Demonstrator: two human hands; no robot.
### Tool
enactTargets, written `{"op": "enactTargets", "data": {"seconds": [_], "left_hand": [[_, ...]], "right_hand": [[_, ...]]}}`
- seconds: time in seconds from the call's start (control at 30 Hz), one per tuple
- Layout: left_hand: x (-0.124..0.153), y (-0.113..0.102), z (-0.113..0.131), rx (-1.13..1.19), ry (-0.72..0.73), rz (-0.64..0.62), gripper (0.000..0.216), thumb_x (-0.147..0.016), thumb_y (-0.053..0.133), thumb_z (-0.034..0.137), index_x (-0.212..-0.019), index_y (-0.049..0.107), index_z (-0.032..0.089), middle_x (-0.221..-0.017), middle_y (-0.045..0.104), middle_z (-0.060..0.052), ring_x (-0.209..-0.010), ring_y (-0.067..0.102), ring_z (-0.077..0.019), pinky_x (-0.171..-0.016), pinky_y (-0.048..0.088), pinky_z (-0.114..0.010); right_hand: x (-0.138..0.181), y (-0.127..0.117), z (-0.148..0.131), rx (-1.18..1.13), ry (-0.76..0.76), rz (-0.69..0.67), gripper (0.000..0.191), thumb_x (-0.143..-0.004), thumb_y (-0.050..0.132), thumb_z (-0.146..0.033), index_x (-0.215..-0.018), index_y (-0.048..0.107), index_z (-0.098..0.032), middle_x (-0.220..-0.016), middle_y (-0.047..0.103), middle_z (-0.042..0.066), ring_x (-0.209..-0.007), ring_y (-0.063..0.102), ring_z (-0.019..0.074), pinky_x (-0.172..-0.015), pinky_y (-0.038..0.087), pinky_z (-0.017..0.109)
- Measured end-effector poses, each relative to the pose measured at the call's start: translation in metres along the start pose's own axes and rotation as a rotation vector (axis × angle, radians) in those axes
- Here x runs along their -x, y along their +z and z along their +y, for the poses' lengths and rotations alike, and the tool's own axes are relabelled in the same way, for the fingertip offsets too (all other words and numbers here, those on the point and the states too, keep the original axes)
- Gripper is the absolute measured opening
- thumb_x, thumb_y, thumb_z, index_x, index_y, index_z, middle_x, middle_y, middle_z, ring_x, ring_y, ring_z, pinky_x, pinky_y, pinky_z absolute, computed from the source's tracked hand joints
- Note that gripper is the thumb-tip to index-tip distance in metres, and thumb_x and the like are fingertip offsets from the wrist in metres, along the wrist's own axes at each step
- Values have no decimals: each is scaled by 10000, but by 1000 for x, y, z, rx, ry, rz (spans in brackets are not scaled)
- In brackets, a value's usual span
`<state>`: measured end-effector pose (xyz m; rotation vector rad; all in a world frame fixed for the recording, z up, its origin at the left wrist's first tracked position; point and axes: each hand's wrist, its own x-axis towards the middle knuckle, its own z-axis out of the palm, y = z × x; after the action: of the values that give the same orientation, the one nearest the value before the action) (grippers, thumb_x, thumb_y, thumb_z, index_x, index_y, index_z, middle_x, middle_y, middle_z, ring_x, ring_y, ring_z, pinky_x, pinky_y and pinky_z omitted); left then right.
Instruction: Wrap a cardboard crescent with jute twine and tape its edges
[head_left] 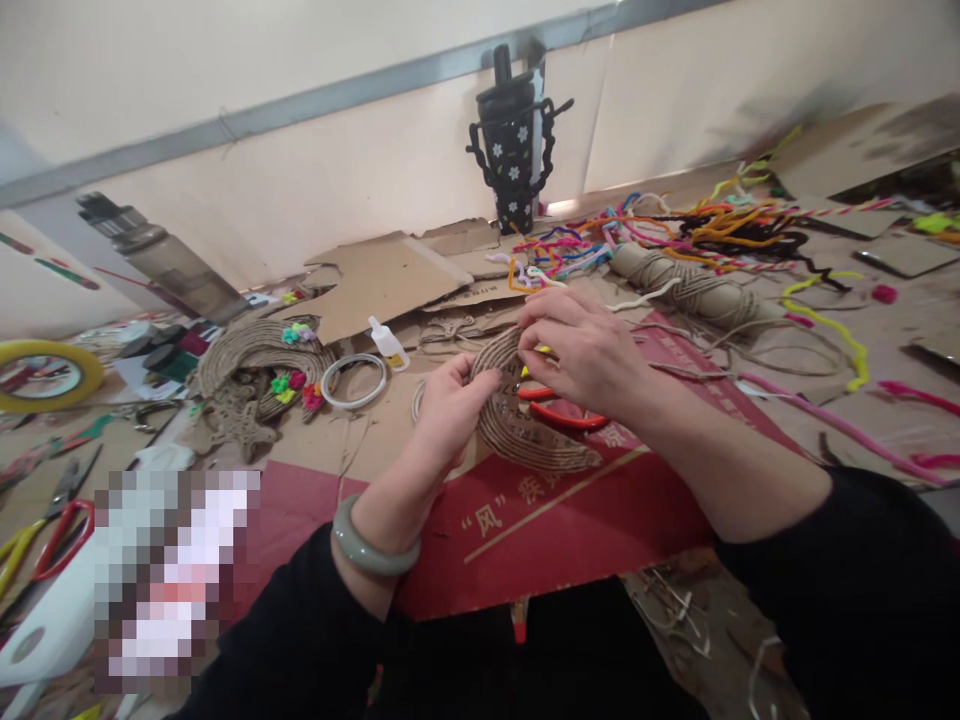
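Note:
A crescent covered in rows of brown twine (517, 448) is held above the red printed cardboard (555, 540). My left hand (448, 412) pinches its left edge between thumb and fingers. At its upper end, my right hand (574, 345) has its fingertips pressed together; what they grip is hidden. Red-handled scissors (574, 418) lie just beneath my right hand, partly covered by it and the crescent. A white ring (354, 404) and a small white glue bottle (388, 345) lie left of my hands.
A second twine crescent (225, 352) with bright flowers lies left. Behind stand a black flowered tumbler (511, 150) and a tilted grey bottle (161, 255). A twine roll (694, 287) and tangled pipe cleaners (720, 228) lie right. Yellow tape (86, 375) and more scissors (66, 540) lie far left.

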<state>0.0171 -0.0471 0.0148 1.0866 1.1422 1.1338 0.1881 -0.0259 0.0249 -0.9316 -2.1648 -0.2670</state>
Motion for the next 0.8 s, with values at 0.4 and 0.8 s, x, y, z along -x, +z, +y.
{"op": "enactTargets", "data": {"seconds": [0.4,0.8], "left_hand": [[0,-1,2,55,-36,-12,163,-635,686,245,-746,609,155,-620,611,24,-510,533,-84,-507,419,-216],[-1,-3,0,-78,-15,-66,242,-642,744,267,-822,638,145,-662,620,21,-534,535,-79,-506,401,-206]], "right_hand": [[3,9,16,-295,321,2,166,-791,654,-253,-925,571,-202,-900,659,63,-864,629,225,-802,513,415],[3,13,11,-640,423,-216,243,-782,603,-196,-1023,586,-167,-788,678,28,-717,643,169,-659,517,313]]}}
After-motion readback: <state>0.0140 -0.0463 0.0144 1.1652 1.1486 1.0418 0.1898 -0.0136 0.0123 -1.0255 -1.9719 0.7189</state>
